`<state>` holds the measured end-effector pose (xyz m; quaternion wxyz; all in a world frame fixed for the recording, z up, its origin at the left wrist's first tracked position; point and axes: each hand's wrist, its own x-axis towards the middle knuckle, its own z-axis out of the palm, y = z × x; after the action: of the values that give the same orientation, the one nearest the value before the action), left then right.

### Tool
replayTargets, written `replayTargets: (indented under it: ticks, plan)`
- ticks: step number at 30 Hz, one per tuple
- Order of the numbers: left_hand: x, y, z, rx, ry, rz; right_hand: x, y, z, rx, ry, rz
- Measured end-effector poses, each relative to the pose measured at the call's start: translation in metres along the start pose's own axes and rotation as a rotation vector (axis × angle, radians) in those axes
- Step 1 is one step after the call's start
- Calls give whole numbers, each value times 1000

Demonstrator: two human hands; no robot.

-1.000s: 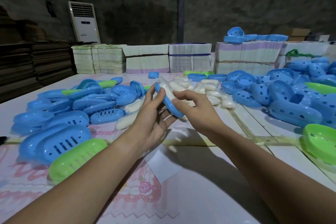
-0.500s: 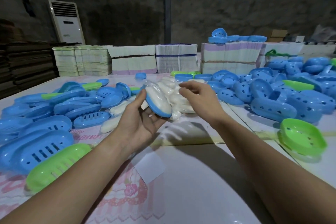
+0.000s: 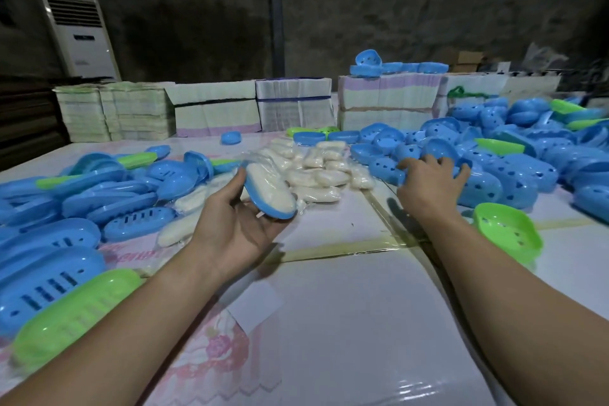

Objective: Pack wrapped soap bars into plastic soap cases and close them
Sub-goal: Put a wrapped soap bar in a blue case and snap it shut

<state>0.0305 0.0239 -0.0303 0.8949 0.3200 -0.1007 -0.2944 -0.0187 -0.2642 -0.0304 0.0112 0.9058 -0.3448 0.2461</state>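
My left hand holds a blue soap case half tilted, with a wrapped white soap bar lying in it. My right hand is stretched out to the right, its fingers spread over a blue perforated case half at the edge of a big heap of blue halves. Whether it grips that half is hidden under the hand. A pile of wrapped soap bars lies between the two hands, further back on the table.
Slotted blue case halves are heaped on the left, with a green one nearest me. A green half lies just right of my right wrist. Bundled flat cartons line the table's far edge.
My right hand left the case held by my left hand and swung right onto the heap of blue halves. My left hand has kept the case with the soap in it.
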Motion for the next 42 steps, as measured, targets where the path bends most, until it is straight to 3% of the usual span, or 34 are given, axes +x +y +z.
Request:
replayTargets:
  ticks: [6, 14, 21, 25, 28, 32, 38, 42]
  plan:
    - [-3, 0, 0, 21, 4, 3, 7, 9, 1, -63, 67, 8]
    - [-7, -4, 6, 33, 23, -23, 5, -1, -2, -45, -1, -14]
    - [-8, -6, 8, 36, 15, -35, -3, -14, -9, 194, -36, -153]
    - [-8, -7, 10, 29, 16, -44, -16, -37, -23, 436, 68, -254]
    - [-8, -9, 12, 16, 17, -47, -29, -55, -40, 896, 107, -277]
    - [-9, -12, 13, 35, 18, -42, -43, -61, -61, 1503, -188, -203]
    - [-9, -8, 11, 4, 95, -30, -39, -58, -69, 1917, -420, -100]
    - [-11, -10, 12, 33, 62, -93, -39, -62, -64, 2162, -627, 36]
